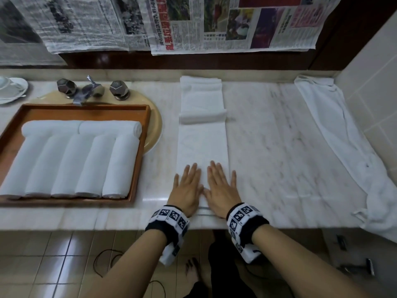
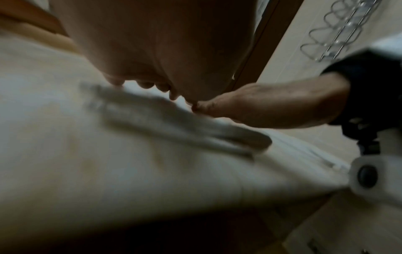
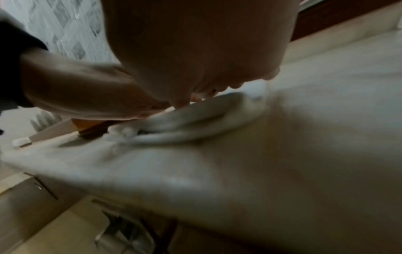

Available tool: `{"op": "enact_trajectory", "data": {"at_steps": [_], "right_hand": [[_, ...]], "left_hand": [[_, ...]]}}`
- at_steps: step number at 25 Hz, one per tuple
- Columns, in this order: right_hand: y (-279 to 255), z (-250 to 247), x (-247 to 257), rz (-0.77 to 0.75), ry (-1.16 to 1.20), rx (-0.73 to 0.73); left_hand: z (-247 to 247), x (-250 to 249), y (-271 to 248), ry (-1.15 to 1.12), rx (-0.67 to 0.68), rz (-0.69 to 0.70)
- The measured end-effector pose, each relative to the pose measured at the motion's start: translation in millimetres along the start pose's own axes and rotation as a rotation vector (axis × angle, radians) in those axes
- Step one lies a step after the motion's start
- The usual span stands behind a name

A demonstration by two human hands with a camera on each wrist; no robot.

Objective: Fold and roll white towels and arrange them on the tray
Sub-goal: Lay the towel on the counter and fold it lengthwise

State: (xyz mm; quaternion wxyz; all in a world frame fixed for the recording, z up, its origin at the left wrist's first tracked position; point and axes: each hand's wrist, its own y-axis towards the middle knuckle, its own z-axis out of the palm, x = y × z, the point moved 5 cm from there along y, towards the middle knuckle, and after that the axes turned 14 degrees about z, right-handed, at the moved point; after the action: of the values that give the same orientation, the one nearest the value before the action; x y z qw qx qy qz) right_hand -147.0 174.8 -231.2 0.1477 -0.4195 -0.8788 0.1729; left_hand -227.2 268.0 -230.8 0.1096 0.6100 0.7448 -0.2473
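Rolling step starting: left hand (image 1: 187, 191) and right hand (image 1: 222, 190) flat, fingers spread, grip pressing near end of long folded white cloth towel (image 1: 203, 145) on pale marble counter (image 1: 290, 151); next likely curling end under palms, rolling away, then onto wooden tray (image 1: 140, 147) left of grip.

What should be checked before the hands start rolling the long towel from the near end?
1. Both hands on the near end: left hand and right hand lie flat on the long towel, fingers straight. Ok.
2. Strip flat and straight: the near half is smooth, but a fold lies across the middle. Not ok.
3. Near edge square to the counter edge: hidden under the wrists, and the wrist views are blurred. Cannot tell.
4. Room in the tray: seven rolled towels nearly fill it. Cannot tell.
5. Next towel at hand: a loose towel lies to the right. Ok.
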Motion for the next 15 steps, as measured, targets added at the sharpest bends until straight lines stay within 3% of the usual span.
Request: {"op": "enact_trajectory", "data": {"at_steps": [3, 7, 11, 13, 15], "right_hand": [[-9.5, 24.5, -13.1, -0.015, -0.059, -0.034], [-13.9, 28.2, -31.0, 0.003, -0.059, -0.113], [-16.1, 17.0, -29.3, 0.049, -0.063, -0.077], [-22.8, 4.2, -16.4, -0.092, 0.011, -0.155], [-31.2, -3.5, -3.0, -0.286, 0.215, -0.230]], "left_hand": [[24.8, 9.6, -24.3, 0.139, -0.029, -0.024], [23.2, 33.6, -44.8, 0.141, -0.092, -0.084], [12.6, 41.7, -43.6, 0.102, -0.069, -0.072], [-6.0, 47.6, -49.5, -0.028, -0.270, -0.116], [-23.7, 56.8, -65.6, -0.257, -0.547, -0.315]]}}
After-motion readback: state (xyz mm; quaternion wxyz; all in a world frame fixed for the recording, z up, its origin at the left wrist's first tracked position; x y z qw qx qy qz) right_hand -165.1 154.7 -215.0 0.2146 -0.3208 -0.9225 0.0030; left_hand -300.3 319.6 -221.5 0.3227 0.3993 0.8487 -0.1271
